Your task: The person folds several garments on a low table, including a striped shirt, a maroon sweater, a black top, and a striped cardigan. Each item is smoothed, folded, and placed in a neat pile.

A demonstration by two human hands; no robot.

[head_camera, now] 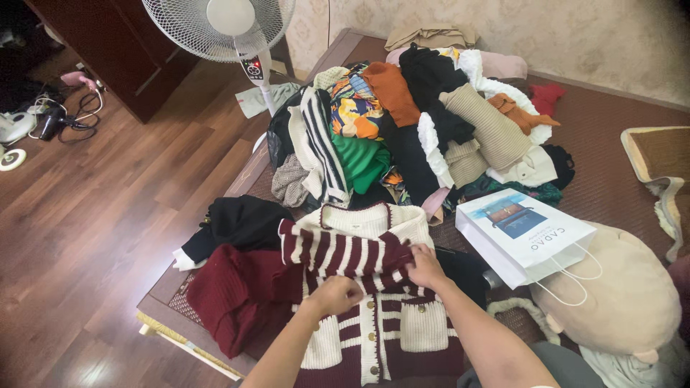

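Note:
A cream and maroon striped knit cardigan with buttons and pockets lies spread on the bed in front of me. My left hand is closed on its maroon fabric near the button line. My right hand pinches the folded-over striped sleeve at the cardigan's right side. A dark red knit garment lies just left of the cardigan, and a black garment sits above that.
A big heap of mixed clothes fills the bed's far part. A white paper bag and a beige plush toy lie at the right. A standing fan is on the wooden floor beyond the bed edge.

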